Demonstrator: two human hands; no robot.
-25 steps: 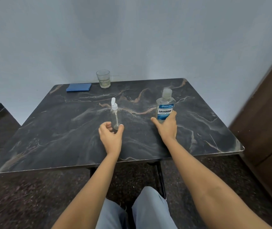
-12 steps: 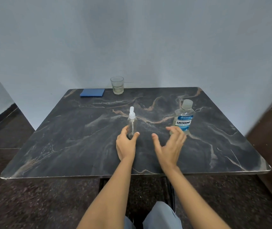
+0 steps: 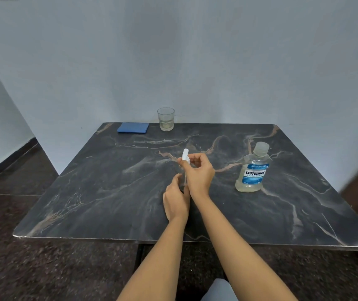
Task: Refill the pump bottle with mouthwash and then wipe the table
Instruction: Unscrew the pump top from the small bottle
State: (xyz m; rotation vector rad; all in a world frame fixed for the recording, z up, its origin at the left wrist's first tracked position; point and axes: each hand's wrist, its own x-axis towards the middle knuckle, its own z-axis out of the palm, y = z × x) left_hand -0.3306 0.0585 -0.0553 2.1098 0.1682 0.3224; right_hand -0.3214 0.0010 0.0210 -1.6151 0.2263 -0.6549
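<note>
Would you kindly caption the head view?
Left hand holds the small clear pump bottle; right hand grips its white pump top.

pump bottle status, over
Left hand grips small clear pump bottle, right hand pinches its white pump top. Clear Listerine mouthwash bottle capped, standing right. Nothing in the way.

The right hand (image 3: 199,173) is off the mouthwash bottle (image 3: 252,170) and now sits at the pump bottle (image 3: 185,153), pinching its white pump top just above the left hand (image 3: 177,200).

pump bottle (image 3: 185,153): body mostly behind right hand (image 3: 199,174) | table (image 3: 108,192): near-right corner cut off by edge
</note>
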